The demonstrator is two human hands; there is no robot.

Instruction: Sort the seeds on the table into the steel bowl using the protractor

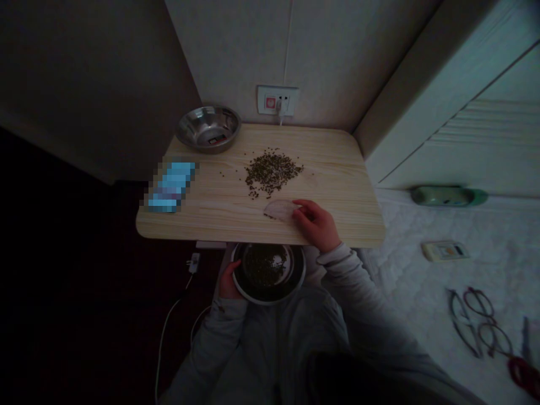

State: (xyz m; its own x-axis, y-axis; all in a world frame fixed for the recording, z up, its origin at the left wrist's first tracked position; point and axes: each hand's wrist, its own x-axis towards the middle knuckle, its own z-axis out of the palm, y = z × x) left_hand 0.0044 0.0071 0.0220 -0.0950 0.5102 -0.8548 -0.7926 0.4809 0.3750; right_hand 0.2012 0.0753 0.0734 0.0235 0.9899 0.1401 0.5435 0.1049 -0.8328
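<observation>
A pale wood-grain table with rounded corners (202,222) stands against a wall. Below its near edge, the left hand (230,281), fingers curled at the rim, holds a round bowl with a light rim (300,281), small dark grains inside. A shiny steel bowl (202,138) sits at the far left corner. Loose dark grains (272,171) lie mid-table. Nearer, the right hand (317,225), partly closed, pinches a thin translucent piece (279,210) at the tabletop.

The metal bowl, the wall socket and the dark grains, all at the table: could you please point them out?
Metal bowl (206,134): head view, on its inner bottom.
Wall socket (289,106): head view, on the right part of its faceplate.
Dark grains (272,170): head view, mid-pile.
</observation>
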